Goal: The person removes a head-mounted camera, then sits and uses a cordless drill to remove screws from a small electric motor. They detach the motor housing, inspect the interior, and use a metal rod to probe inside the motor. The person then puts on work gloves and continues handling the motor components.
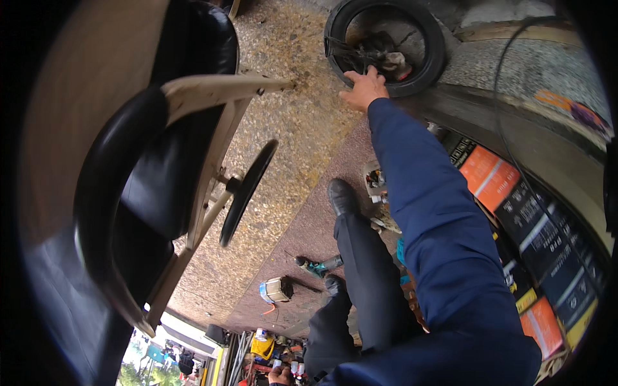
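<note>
My right hand [365,89] reaches out to a black tyre [432,61] lying on the floor, its fingers spread at the near left part of the ring. Dark, crumpled material and a pale rag-like piece [394,63] lie inside the tyre. Whether the fingertips touch the rubber or the dark material is hard to make out. My left hand [279,375] shows only in part at the lower edge, beside a cluttered heap of small items; its fingers are too small and cut off to read.
A black padded seat with a pale frame [219,83] and a black disc [250,193] fills the left. A teal power tool [317,266] and a tin can [277,290] stand near my shoes. Orange and black boxes [489,177] line the right, with a dark cable [497,83] hanging above.
</note>
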### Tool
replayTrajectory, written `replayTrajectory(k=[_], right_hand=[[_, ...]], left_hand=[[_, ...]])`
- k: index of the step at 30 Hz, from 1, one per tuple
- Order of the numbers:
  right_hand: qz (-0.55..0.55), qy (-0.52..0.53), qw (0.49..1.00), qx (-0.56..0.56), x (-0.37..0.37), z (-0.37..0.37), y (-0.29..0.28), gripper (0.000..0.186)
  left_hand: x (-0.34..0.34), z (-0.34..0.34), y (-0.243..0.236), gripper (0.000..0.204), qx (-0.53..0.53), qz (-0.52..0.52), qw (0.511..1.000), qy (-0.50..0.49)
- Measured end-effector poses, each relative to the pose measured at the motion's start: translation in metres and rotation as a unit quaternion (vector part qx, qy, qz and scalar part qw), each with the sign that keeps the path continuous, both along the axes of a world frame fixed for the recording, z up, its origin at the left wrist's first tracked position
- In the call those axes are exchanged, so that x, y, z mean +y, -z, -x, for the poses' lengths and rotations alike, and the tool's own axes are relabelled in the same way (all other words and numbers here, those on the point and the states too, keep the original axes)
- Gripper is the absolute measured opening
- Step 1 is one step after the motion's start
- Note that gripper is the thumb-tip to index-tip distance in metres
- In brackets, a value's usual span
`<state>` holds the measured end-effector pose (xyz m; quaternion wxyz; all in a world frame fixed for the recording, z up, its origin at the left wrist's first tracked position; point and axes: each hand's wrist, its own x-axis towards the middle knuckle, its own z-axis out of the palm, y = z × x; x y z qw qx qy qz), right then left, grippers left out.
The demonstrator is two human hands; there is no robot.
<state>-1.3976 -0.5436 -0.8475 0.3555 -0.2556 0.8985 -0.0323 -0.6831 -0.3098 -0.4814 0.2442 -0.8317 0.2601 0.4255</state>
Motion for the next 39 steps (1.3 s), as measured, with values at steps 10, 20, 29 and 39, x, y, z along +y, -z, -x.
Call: replayTrajectory(k=[10,20,29,39], right_hand=[[-0.005,-0.058,0.998,0.017,0.004,0.038,0.073,0.064],[0.467,0.513,0.686,-0.218,0.088,-0.036,-0.108,0.009],[0.448,0.342,0.586,-0.583,0.169,-0.227,-0.367,0.013],[0.275,-0.056,0.661,-0.696,0.202,-0.481,-0.597,0.012]], left_hand=[[-0.038,0.048,0.013,0.007,-0.021,-0.009,1.000,0.013],[-0.058,0.079,-0.013,0.013,0.122,0.073,0.989,0.032],[-0.063,0.114,-0.056,0.017,0.441,0.262,0.858,0.018],[-0.057,0.016,-0.240,0.084,0.678,0.326,0.635,-0.179]])
